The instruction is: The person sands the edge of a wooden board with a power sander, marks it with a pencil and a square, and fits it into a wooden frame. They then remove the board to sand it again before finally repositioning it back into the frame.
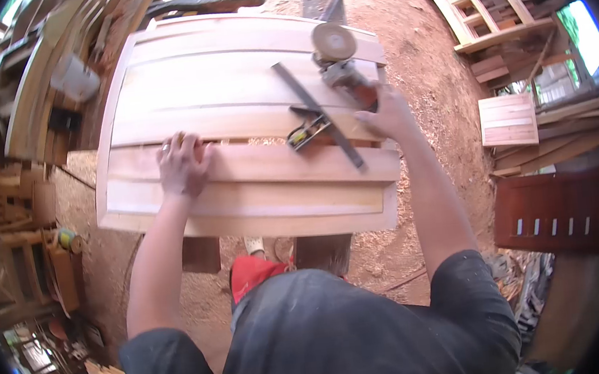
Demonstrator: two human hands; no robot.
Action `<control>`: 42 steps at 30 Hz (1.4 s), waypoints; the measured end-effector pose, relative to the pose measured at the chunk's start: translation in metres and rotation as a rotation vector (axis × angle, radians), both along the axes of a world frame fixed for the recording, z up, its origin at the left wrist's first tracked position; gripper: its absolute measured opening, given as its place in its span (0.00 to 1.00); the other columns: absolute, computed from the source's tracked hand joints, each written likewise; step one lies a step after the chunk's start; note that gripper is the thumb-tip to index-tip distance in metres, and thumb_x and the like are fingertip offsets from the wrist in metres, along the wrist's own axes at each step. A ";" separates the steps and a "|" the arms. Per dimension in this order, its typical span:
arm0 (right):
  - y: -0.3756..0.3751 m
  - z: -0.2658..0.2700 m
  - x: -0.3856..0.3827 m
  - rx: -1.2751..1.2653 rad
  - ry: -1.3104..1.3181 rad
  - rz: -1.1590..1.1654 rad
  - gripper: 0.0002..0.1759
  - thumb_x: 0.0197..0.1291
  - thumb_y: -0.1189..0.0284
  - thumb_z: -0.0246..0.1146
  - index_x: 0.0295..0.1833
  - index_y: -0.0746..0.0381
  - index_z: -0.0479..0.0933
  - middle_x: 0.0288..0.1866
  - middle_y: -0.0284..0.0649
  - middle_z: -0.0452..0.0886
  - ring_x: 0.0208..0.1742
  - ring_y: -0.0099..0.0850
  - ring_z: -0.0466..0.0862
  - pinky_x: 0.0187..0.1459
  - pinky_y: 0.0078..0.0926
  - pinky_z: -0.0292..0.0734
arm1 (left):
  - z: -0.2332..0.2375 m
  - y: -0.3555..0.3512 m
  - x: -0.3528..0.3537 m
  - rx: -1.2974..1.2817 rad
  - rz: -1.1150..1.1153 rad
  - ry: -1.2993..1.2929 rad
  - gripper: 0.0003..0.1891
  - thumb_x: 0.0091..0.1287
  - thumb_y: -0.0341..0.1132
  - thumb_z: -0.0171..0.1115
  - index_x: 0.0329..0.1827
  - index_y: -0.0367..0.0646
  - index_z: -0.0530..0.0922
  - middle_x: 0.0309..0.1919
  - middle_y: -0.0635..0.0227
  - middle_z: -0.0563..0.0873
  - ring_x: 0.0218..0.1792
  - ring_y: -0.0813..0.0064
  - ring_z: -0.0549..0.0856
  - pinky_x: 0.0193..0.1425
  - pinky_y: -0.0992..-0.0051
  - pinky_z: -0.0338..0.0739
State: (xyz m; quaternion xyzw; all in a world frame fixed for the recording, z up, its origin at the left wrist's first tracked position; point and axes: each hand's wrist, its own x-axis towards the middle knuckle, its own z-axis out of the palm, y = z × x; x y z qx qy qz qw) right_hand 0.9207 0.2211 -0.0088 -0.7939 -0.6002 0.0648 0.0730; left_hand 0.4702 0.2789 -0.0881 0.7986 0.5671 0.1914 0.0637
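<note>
A pale wooden panelled door (pixel 232 85) lies flat in front of me on supports. My left hand (pixel 182 162) rests palm down on one of its cross boards, fingers spread, a ring on one finger. My right hand (pixel 385 114) grips the handle of an angle grinder (pixel 338 61) whose sanding disc faces up near the door's far right edge. Just left of that hand a combination square (pixel 318 117) lies on the wood, its long blade running diagonally.
Sawdust covers the ground (pixel 425 67). Wooden frames (pixel 487 3) are stacked at the far right, a small slatted panel (pixel 508 120) and a dark red door (pixel 558 212) to the right. Planks and clutter (pixel 39 104) crowd the left side.
</note>
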 end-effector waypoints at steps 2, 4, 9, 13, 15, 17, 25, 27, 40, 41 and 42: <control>0.021 0.010 -0.009 -0.111 0.015 -0.069 0.42 0.61 0.50 0.80 0.72 0.65 0.74 0.66 0.53 0.85 0.68 0.53 0.86 0.68 0.50 0.83 | 0.000 0.001 0.002 0.014 -0.004 -0.001 0.13 0.72 0.48 0.70 0.45 0.50 0.81 0.48 0.62 0.85 0.59 0.53 0.83 0.68 0.49 0.72; 0.032 0.007 -0.006 -0.147 0.013 -0.053 0.38 0.64 0.49 0.79 0.67 0.64 0.75 0.66 0.51 0.85 0.67 0.52 0.87 0.67 0.50 0.84 | -0.001 0.001 0.004 0.031 -0.001 0.017 0.12 0.71 0.47 0.70 0.44 0.50 0.81 0.48 0.63 0.85 0.59 0.53 0.82 0.68 0.49 0.71; 0.028 -0.001 -0.002 -0.053 -0.007 -0.032 0.36 0.65 0.48 0.77 0.65 0.62 0.76 0.63 0.49 0.86 0.66 0.50 0.87 0.66 0.48 0.84 | -0.008 0.004 0.001 0.048 0.011 0.028 0.11 0.70 0.45 0.71 0.45 0.50 0.81 0.47 0.64 0.85 0.59 0.53 0.81 0.68 0.49 0.71; 0.021 -0.010 0.001 0.031 0.006 0.008 0.32 0.67 0.49 0.75 0.64 0.61 0.75 0.62 0.49 0.87 0.63 0.51 0.88 0.66 0.51 0.83 | -0.014 0.007 -0.003 0.059 -0.002 0.039 0.12 0.72 0.45 0.69 0.47 0.48 0.82 0.48 0.63 0.85 0.58 0.52 0.82 0.68 0.49 0.71; 0.019 -0.003 0.011 -0.011 0.100 0.008 0.32 0.65 0.50 0.76 0.62 0.61 0.76 0.59 0.50 0.89 0.62 0.51 0.89 0.65 0.51 0.84 | -0.012 0.005 -0.001 0.030 -0.008 0.017 0.12 0.73 0.46 0.68 0.47 0.48 0.82 0.48 0.62 0.86 0.58 0.52 0.82 0.68 0.49 0.71; -0.020 0.006 0.018 -0.021 0.134 -0.068 0.33 0.63 0.50 0.76 0.62 0.62 0.77 0.58 0.51 0.90 0.61 0.51 0.90 0.64 0.50 0.84 | -0.010 0.006 -0.003 0.020 -0.035 0.022 0.14 0.74 0.48 0.67 0.47 0.46 0.83 0.47 0.60 0.86 0.58 0.52 0.82 0.69 0.50 0.71; -0.258 -0.018 0.072 0.280 0.510 -0.621 0.33 0.58 0.59 0.81 0.62 0.67 0.82 0.53 0.42 0.90 0.54 0.35 0.90 0.58 0.37 0.84 | -0.023 0.007 -0.010 0.085 -0.048 -0.014 0.17 0.76 0.50 0.65 0.48 0.44 0.86 0.48 0.57 0.89 0.56 0.51 0.85 0.67 0.50 0.75; -0.314 -0.024 0.084 0.254 0.656 -0.710 0.30 0.58 0.58 0.80 0.58 0.66 0.83 0.47 0.37 0.88 0.48 0.30 0.88 0.52 0.32 0.83 | -0.023 0.005 -0.007 0.112 -0.041 0.001 0.17 0.76 0.49 0.65 0.48 0.44 0.86 0.48 0.58 0.89 0.55 0.51 0.85 0.66 0.51 0.76; -0.308 -0.097 0.256 0.287 1.214 -0.849 0.23 0.55 0.58 0.82 0.46 0.65 0.86 0.37 0.36 0.84 0.32 0.27 0.84 0.36 0.30 0.79 | -0.029 -0.016 0.020 0.128 0.334 0.324 0.23 0.84 0.52 0.54 0.66 0.44 0.85 0.61 0.51 0.89 0.65 0.47 0.86 0.72 0.52 0.77; -0.298 -0.099 0.264 0.243 1.233 -0.828 0.23 0.56 0.58 0.81 0.46 0.65 0.85 0.37 0.36 0.84 0.32 0.26 0.84 0.36 0.30 0.79 | -0.033 -0.017 0.024 0.109 0.383 0.313 0.25 0.85 0.53 0.54 0.67 0.44 0.85 0.63 0.51 0.89 0.66 0.47 0.85 0.73 0.52 0.76; -0.285 -0.101 0.272 0.202 1.247 -0.801 0.23 0.56 0.58 0.81 0.45 0.65 0.85 0.37 0.36 0.84 0.32 0.26 0.83 0.35 0.31 0.78 | -0.031 -0.025 0.041 0.085 0.425 0.245 0.27 0.85 0.54 0.54 0.70 0.42 0.84 0.66 0.51 0.88 0.69 0.47 0.84 0.76 0.54 0.75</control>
